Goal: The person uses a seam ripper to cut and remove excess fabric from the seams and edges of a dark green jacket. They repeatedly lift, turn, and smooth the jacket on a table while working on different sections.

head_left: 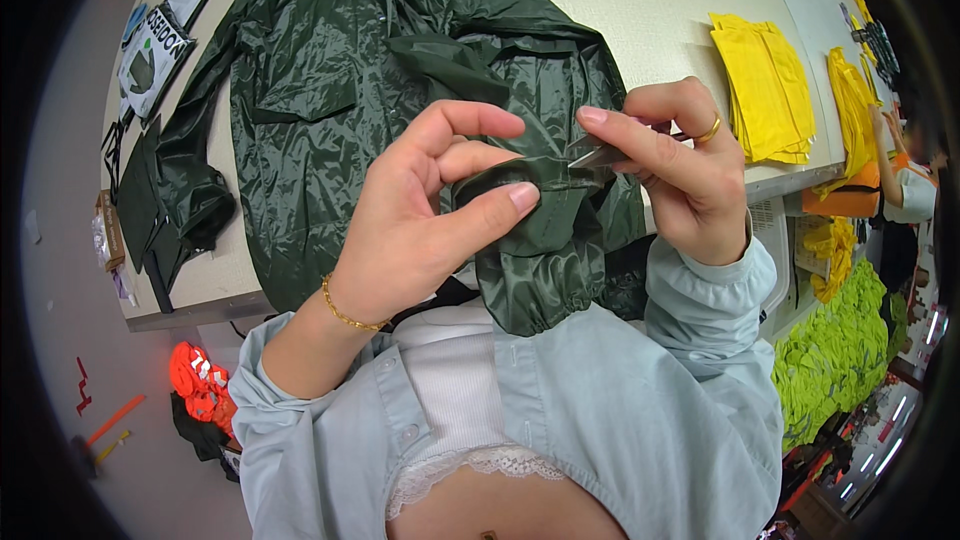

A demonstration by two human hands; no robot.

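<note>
A shiny dark green rain jacket (300, 150) lies spread across the table in front of me. My left hand (410, 200) pinches a fold of its fabric between thumb and fingers, lifted toward me. Below that fold hangs a gathered, elastic-looking edge of the garment. In my right hand (680, 165) is a small pair of thread snips (596, 155), its metal blades pointing left at the seam beside my left fingertips. My fingers hide most of the tool's handle.
Folded yellow garments (765, 90) are stacked at the table's right. White printed packages (155, 60) and dark green pieces (165, 210) lie on the left. An orange pile (200, 380) sits below left, a lime-green heap (835, 350) at right. Another person (910, 185) stands far right.
</note>
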